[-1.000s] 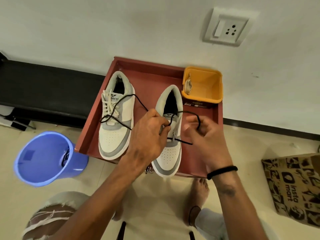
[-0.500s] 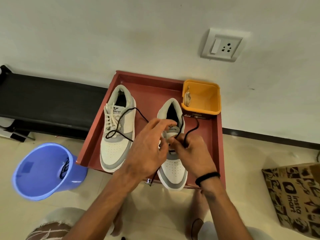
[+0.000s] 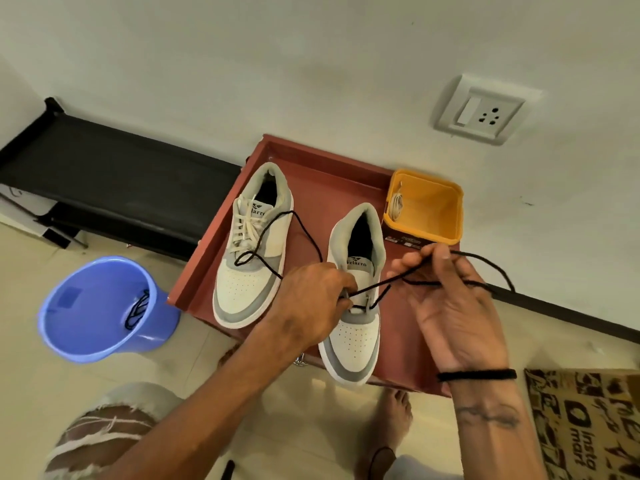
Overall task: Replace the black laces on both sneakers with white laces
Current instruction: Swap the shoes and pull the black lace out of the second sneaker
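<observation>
Pale tiled floor (image 3: pixel 41 375) meets a cream wall, where a red-brown tray-like surface (image 3: pixel 332 174) carries 2 white-and-grey sneakers. 1, the left sneaker (image 3: pixel 249 271), has white laces; the right sneaker (image 3: pixel 356 327) keeps 1 black lace (image 3: pixel 304 233) in its lowest eyelets. The left hand (image 3: pixel 308 303) has its grip closed, pinching that lace at the eyelets; the right hand (image 3: pixel 450 306) pinches the lace's other end, raised. 1 orange plastic bin (image 3: pixel 433 216) holds 1 white lace bundle (image 3: pixel 396 204). 1 blue plastic bucket (image 3: pixel 86 323) holds 1 removed black lace (image 3: pixel 136 308).
</observation>
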Demonstrator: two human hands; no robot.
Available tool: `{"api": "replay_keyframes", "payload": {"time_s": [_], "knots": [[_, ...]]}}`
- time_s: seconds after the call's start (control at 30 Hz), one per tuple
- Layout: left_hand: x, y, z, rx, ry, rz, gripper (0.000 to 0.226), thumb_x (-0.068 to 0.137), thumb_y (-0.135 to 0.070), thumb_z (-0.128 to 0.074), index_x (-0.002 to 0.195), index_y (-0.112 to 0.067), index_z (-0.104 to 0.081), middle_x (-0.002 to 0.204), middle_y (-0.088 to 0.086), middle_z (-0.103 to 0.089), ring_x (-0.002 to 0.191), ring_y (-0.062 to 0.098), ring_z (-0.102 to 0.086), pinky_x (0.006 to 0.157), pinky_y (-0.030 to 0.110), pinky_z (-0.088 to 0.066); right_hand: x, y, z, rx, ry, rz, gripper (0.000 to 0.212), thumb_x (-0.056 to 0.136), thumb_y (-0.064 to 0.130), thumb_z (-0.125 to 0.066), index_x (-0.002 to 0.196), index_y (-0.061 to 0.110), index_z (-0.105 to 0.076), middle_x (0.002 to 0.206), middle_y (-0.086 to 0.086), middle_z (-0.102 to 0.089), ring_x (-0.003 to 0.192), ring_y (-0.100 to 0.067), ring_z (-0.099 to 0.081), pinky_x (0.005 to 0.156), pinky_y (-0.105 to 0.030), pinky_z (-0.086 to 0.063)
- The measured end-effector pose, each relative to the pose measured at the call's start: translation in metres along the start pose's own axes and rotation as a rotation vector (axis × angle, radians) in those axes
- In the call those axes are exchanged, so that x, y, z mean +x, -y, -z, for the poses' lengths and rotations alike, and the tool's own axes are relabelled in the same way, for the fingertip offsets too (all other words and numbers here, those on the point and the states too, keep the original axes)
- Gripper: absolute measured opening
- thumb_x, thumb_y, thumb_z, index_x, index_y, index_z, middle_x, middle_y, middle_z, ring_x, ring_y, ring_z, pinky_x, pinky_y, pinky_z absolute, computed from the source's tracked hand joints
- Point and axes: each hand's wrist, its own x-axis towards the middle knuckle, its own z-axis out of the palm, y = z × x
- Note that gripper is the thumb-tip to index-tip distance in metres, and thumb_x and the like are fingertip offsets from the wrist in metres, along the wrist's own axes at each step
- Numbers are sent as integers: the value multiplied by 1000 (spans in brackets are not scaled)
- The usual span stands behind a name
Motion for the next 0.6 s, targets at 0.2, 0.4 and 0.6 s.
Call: {"api": "replay_keyframes", "payload": {"time_s": [0.2,0.4,0.6], "knots": [[0,-5,-11,-87,-131,5,18,96,-32,-68,109,-23,-78,97,-5,-58,84,19,-63,67,34,-52,0,-6,6,-666,-34,144,15,98,25,-66,104,14,-75,81,2,-72,78,-13,-68,78,-31,-56],[-5,-11,2,-176,-274,-33,21,97,-27,-68,115,-24,-78,101,-11,-62,73,0,-49,66,19,-48,0,-29,4,-1271,109,-28,12,85,21,-80,92,28,-73,65,11,-67,61,-2,-63,58,-17,-50],[-12,-19,5,-318,-299,-206,24,97,-19,-67,120,-16,-76,109,-6,-66,91,5,-63,81,19,-55,7,-43,-5,-1220,63,45,40,99,9,-61,63,26,-54,54,12,-56,50,2,-57,47,-13,-41]]}}
